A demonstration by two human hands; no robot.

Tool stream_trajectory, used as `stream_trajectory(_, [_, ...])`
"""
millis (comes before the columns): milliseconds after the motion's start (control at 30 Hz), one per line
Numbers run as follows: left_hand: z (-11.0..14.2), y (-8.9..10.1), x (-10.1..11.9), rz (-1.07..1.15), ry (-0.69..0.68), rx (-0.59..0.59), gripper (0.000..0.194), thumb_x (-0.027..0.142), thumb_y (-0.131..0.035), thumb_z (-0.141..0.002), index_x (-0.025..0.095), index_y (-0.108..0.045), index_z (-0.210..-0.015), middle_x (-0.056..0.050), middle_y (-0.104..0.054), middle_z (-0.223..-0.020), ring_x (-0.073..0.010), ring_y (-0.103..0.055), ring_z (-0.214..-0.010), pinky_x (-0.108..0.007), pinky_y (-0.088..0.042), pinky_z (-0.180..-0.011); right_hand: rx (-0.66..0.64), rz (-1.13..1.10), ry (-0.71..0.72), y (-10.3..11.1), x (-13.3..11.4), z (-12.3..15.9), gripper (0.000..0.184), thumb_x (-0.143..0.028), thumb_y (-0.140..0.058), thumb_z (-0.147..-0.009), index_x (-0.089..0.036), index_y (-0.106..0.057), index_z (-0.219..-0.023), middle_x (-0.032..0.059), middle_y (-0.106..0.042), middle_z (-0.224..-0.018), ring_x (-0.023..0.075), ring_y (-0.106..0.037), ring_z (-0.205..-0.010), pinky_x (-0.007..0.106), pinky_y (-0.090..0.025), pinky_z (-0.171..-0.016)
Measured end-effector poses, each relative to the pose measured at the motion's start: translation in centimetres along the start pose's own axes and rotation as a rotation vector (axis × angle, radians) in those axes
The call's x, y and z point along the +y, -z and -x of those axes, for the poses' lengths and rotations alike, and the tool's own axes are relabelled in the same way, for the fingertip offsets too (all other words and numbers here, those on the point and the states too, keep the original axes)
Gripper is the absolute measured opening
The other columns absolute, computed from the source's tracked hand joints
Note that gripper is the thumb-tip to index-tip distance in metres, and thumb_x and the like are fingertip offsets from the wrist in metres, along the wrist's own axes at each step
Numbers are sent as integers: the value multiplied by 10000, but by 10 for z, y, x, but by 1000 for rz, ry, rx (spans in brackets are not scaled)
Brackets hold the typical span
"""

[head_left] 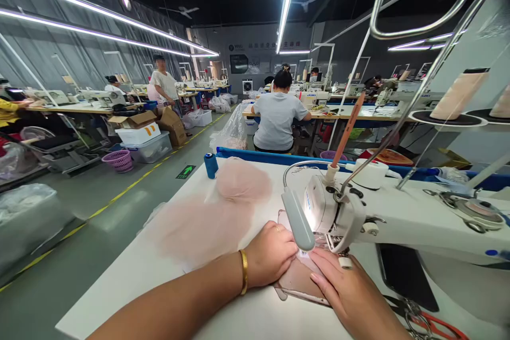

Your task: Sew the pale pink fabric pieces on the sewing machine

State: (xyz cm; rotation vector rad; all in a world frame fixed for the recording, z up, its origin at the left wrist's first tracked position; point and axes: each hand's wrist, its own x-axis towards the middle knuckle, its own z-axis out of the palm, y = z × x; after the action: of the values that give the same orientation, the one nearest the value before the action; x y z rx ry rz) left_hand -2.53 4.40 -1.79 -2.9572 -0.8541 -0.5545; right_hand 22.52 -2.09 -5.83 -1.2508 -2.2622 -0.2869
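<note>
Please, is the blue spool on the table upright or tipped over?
Upright: the blue spool stands on its end, top facing up.

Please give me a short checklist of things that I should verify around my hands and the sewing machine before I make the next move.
1. Left hand on the brown fabric: ok, it rests there.
2. Right hand clear of the needle: cannot tell; the fingers are close to the sewing machine head, and the needle point is not clearly visible.
3. White label in sight: ok, it shows between the hands.
4. Bracelet away from the machine: ok, it sits on the left wrist.
5. Black phone off the fabric: ok, it lies to the right.
</note>
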Motion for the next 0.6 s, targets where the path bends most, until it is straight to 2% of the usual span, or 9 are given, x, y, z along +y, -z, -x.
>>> stream_trajectory(133, [-4, 6, 0, 7, 92, 49, 205, 282, -715, -903, 194, -690, -1087, -111, -687, -1149, -316, -617, -1053, -472, -501, -966, -46, -44, -16, 17, -11, -12, 308, -245, -556, -1034, -232, -728, -1289, 77, -802, -1231, 283, -742, -980, 400, -640, -814])
stream_trajectory(333, [-6, 18, 4, -79, 89, 184, 135, 307, -719, -821, 188, -680, -872, -134, -662, -1033, -344, -558, -954, -506, -487, -874, -46, -34, -82, 33, -19, -20, 273, -211, -609, -1013, -229, -733, -1256, 66, -805, -1196, 258, -706, -1036, 377, -606, -898])
stream_trajectory(400, [-1, 28, 14, -60, 68, 130, 205, 351, -771, -816, 184, -655, -784, -125, -665, -1026, -342, -564, -987, -506, -472, -915, -27, -70, -64, 35, -20, -14, 283, -201, -553, -1040, -220, -731, -1260, 85, -805, -1160, 260, -712, -1050, 395, -591, -932])
stream_trajectory(500, [6, 39, 30, 55, 12, -78, 413, 489, -855, -824, 178, -615, -694, -77, -664, -1001, -288, -588, -950, -468, -455, -926, 2, -134, 11, 33, -20, -6, 326, -195, -509, -1064, -214, -693, -1333, 99, -783, -1235, 270, -703, -1157, 427, -553, -1008])
stream_trajectory(600, [10, 41, 35, 132, -13, -219, 504, 642, -855, -835, 184, -659, -756, -31, -650, -915, -232, -593, -841, -429, -449, -876, -34, -228, 74, 30, -23, -5, 300, -227, -540, -1068, -240, -673, -1336, 72, -755, -1309, 260, -676, -1216, 412, -529, -1024])
